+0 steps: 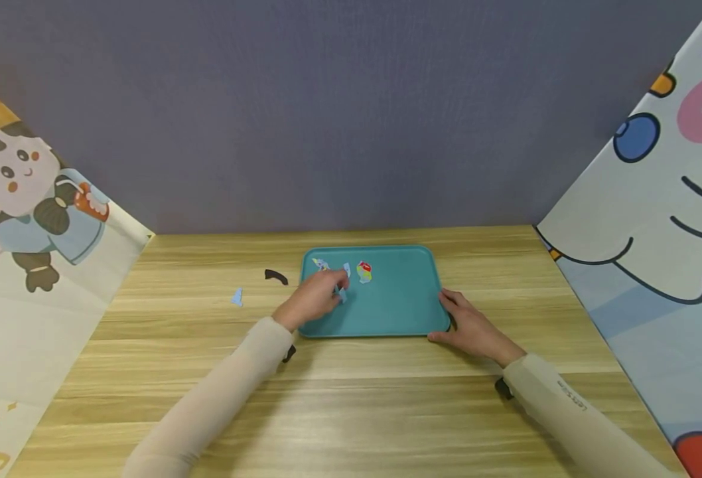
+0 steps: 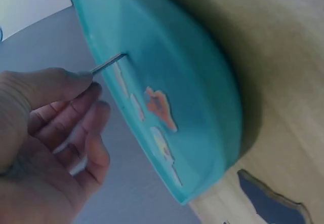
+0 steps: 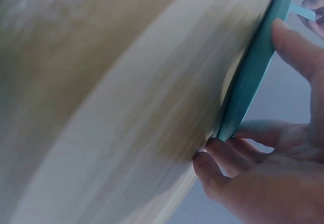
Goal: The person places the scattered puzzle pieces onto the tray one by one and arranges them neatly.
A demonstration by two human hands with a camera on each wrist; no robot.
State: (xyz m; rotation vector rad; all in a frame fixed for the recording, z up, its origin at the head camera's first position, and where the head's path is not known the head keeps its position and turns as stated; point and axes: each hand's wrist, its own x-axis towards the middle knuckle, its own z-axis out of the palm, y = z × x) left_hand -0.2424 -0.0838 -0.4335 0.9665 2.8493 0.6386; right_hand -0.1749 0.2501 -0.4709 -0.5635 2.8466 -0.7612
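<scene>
A teal tray (image 1: 399, 292) lies on the wooden table. Over its left part, my left hand (image 1: 315, 295) pinches a thin light blue flat piece (image 2: 109, 63) between thumb and fingers, its lower tip at the tray surface. Around it on the tray are a red and yellow piece (image 1: 364, 271), a blue and yellow piece (image 1: 321, 264) and an orange piece (image 2: 160, 107). At the tray's near right corner, my right hand (image 1: 470, 325) grips the rim, with the thumb on the near edge and fingers along the right side.
Left of the tray, a black curved piece (image 1: 276, 276) and a light blue piece (image 1: 237, 297) lie on the table (image 1: 351, 398). A small dark object (image 1: 289, 354) shows by the left sleeve. A grey wall (image 1: 351, 133) stands behind the table, with cartoon-printed panels on both sides.
</scene>
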